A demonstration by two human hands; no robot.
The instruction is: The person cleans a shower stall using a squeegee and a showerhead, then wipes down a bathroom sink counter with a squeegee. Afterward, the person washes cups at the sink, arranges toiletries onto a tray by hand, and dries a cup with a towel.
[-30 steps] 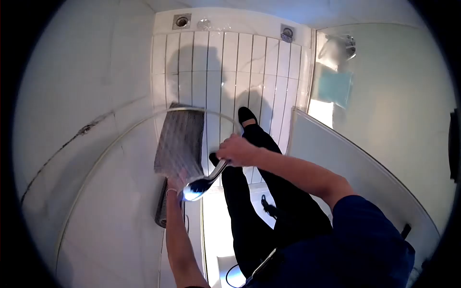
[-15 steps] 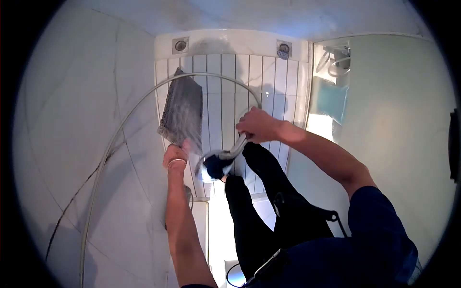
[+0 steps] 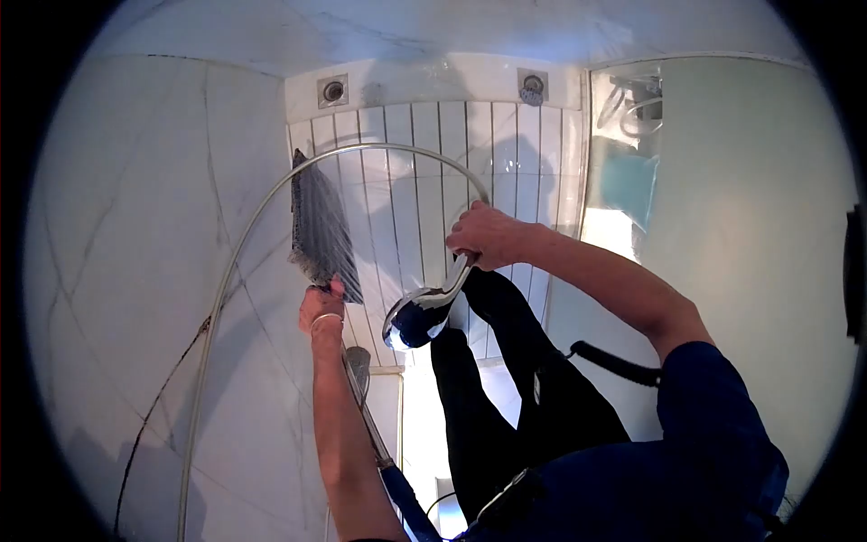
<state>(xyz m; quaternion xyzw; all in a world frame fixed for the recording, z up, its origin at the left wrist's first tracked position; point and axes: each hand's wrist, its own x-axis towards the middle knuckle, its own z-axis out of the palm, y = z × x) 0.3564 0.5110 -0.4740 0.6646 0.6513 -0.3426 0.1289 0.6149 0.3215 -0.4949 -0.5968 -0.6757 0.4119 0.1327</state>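
Note:
My right hand (image 3: 489, 237) is wrapped round the handle of a chrome shower head (image 3: 416, 318), whose face is turned down and to the left. From the handle a pale hose (image 3: 388, 144) arcs up and over to the left. With closed fingers my left hand (image 3: 321, 305) grips the lower end of a flat grey pad (image 3: 318, 221) with a fuzzy edge, which is tilted over the floor by the left wall. Fine streaks, apparently water spray, cross the pad. Beside my left forearm runs a thin pole with a blue grip (image 3: 408, 506); whether it joins the pad is hidden.
Below is a white slatted floor (image 3: 424, 190) with two drains (image 3: 335, 91) at its far edge. A cracked marbled wall (image 3: 135, 226) stands left, a pale green panel (image 3: 741, 235) right. A grey cylinder (image 3: 358, 363) is near my left forearm.
The pad has shifted left and turned more edge-on. My left hand has moved slightly left and down. The shower head has swung a little right, and the pole has come into view.

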